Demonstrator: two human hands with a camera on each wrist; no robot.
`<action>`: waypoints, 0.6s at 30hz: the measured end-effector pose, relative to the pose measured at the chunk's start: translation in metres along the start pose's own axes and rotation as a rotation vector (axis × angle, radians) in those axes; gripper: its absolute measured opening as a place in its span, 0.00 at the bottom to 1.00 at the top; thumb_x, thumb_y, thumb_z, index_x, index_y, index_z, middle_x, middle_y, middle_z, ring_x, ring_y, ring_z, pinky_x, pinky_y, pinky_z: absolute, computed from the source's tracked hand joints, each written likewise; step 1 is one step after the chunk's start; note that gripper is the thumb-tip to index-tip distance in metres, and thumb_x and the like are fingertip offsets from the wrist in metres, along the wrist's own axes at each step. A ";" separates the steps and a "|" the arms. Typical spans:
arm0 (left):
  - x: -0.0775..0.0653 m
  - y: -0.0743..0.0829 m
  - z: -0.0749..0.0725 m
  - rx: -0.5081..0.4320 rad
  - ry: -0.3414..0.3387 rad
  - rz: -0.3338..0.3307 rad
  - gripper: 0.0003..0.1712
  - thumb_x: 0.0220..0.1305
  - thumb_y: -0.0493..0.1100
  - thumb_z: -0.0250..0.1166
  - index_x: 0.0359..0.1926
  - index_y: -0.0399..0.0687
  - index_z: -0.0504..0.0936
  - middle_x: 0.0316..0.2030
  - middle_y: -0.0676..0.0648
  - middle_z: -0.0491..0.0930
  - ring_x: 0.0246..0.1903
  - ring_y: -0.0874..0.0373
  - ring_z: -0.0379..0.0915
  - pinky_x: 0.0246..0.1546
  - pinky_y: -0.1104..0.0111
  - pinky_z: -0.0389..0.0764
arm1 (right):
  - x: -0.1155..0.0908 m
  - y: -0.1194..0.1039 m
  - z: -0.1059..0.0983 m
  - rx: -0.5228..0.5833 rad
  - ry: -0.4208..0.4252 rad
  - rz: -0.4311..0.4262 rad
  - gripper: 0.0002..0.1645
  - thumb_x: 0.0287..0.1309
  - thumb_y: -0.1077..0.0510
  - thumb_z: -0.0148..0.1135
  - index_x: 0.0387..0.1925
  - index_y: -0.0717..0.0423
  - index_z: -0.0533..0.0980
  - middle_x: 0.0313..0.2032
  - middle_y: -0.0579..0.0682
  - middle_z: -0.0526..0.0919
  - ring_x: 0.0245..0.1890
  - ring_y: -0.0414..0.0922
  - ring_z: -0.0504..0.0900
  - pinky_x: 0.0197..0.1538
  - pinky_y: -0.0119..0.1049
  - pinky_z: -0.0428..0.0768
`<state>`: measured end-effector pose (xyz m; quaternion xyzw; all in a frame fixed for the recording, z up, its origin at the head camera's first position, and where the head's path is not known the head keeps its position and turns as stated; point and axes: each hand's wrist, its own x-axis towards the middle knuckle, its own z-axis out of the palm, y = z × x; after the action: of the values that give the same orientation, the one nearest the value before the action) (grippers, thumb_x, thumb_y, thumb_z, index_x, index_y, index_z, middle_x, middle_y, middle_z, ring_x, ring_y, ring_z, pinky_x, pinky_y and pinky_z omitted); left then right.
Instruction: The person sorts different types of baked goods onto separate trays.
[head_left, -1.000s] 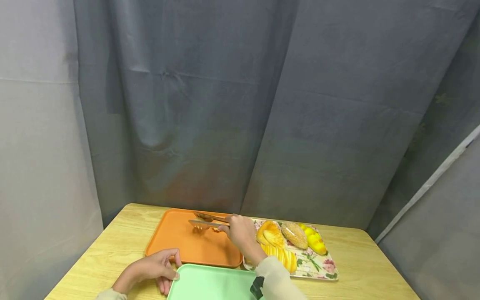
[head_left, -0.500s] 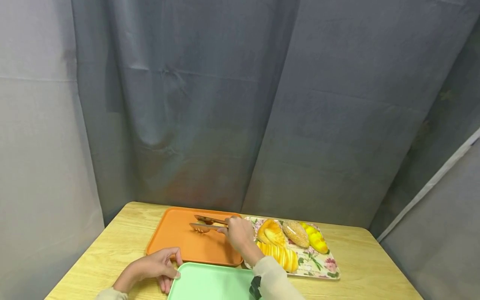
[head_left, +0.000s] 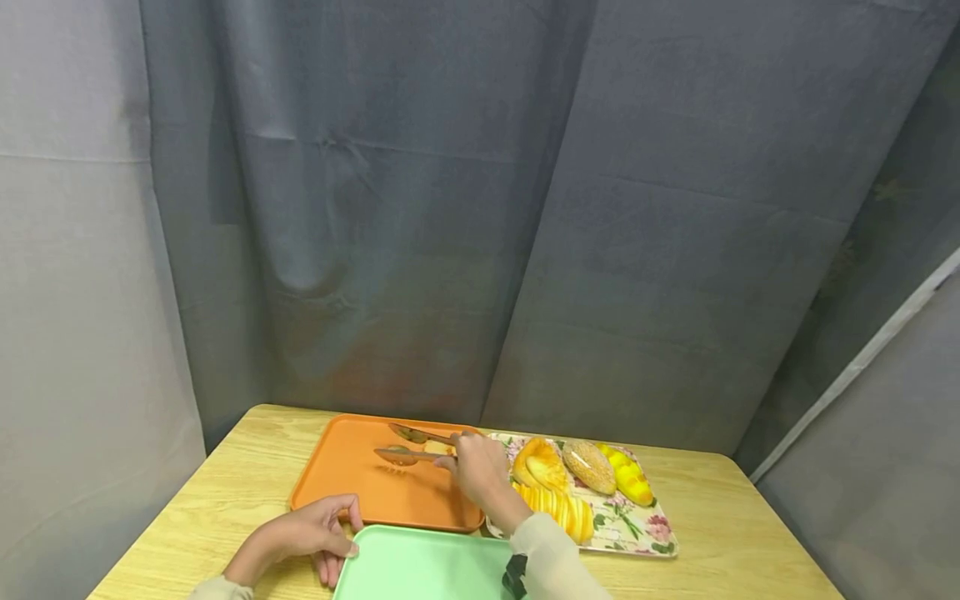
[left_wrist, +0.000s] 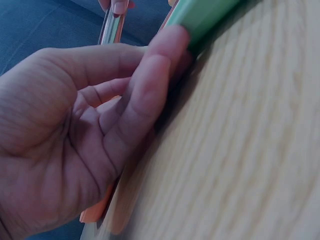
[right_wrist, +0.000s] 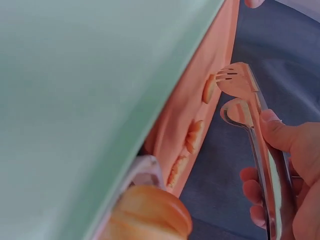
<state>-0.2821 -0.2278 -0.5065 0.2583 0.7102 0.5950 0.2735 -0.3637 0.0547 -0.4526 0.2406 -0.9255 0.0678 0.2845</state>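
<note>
My right hand [head_left: 480, 467] grips a pair of metal tongs [right_wrist: 265, 150] above the orange tray [head_left: 367, 492]. The tongs' two ends stand apart, one slotted like a fork and one rounded like a spoon, and I see nothing held between them. Small bread pieces [right_wrist: 195, 136] lie on the orange tray in the right wrist view; in the head view the tongs and hand mostly hide them. My left hand [head_left: 311, 537] pinches the near-left corner of the green tray [head_left: 423, 567] between thumb and fingers, as the left wrist view [left_wrist: 205, 22] also has it.
Right of the orange tray, a flowered tray [head_left: 630, 533] bears a golden bun [head_left: 542, 465], a sliced yellow loaf [head_left: 558, 510], a seeded roll [head_left: 589, 467] and a yellow braided bread [head_left: 628, 477]. A grey curtain [head_left: 420, 250] hangs behind the wooden table [head_left: 720, 525].
The ends of the tongs drew nearer each other half a second ago and are now spread wider. My left hand keeps its place at the green tray.
</note>
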 end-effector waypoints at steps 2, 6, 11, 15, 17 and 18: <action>0.000 0.000 0.000 -0.003 0.003 -0.004 0.18 0.61 0.36 0.62 0.44 0.31 0.63 0.18 0.43 0.82 0.16 0.57 0.79 0.17 0.70 0.80 | -0.001 0.001 -0.006 0.033 -0.034 0.015 0.23 0.41 0.32 0.65 0.21 0.45 0.76 0.15 0.40 0.68 0.10 0.34 0.61 0.10 0.27 0.56; 0.000 -0.001 -0.002 0.007 0.008 -0.003 0.18 0.61 0.36 0.62 0.45 0.31 0.63 0.18 0.44 0.81 0.16 0.57 0.79 0.17 0.69 0.80 | -0.004 0.005 -0.020 0.114 -0.117 0.047 0.27 0.39 0.33 0.67 0.33 0.49 0.81 0.20 0.43 0.75 0.11 0.35 0.63 0.12 0.27 0.60; 0.000 -0.003 -0.003 0.005 0.002 0.000 0.17 0.62 0.37 0.61 0.45 0.32 0.63 0.17 0.46 0.82 0.16 0.58 0.79 0.17 0.68 0.80 | -0.012 0.016 -0.038 0.188 -0.184 0.015 0.29 0.39 0.36 0.69 0.39 0.49 0.80 0.22 0.42 0.75 0.14 0.34 0.64 0.16 0.27 0.61; 0.001 -0.004 -0.002 -0.003 -0.001 -0.008 0.17 0.62 0.36 0.61 0.45 0.32 0.63 0.17 0.47 0.81 0.16 0.58 0.79 0.17 0.69 0.80 | -0.021 0.026 -0.055 0.303 -0.210 -0.028 0.28 0.42 0.38 0.70 0.44 0.48 0.80 0.28 0.41 0.82 0.19 0.30 0.71 0.22 0.26 0.69; 0.002 -0.005 -0.002 -0.005 -0.002 -0.006 0.18 0.62 0.36 0.60 0.45 0.31 0.62 0.17 0.46 0.81 0.16 0.58 0.79 0.17 0.69 0.80 | -0.026 0.031 -0.062 0.354 -0.240 -0.043 0.30 0.43 0.38 0.69 0.47 0.47 0.80 0.33 0.41 0.84 0.21 0.29 0.74 0.25 0.26 0.72; 0.002 -0.005 -0.002 -0.005 -0.001 -0.004 0.18 0.62 0.35 0.60 0.45 0.30 0.62 0.17 0.46 0.81 0.16 0.58 0.79 0.17 0.69 0.80 | -0.029 0.033 -0.066 0.373 -0.253 -0.047 0.31 0.43 0.37 0.68 0.49 0.46 0.79 0.36 0.41 0.84 0.23 0.28 0.75 0.26 0.26 0.73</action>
<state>-0.2849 -0.2286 -0.5114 0.2563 0.7092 0.5961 0.2759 -0.3262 0.1128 -0.4134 0.3172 -0.9193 0.2006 0.1181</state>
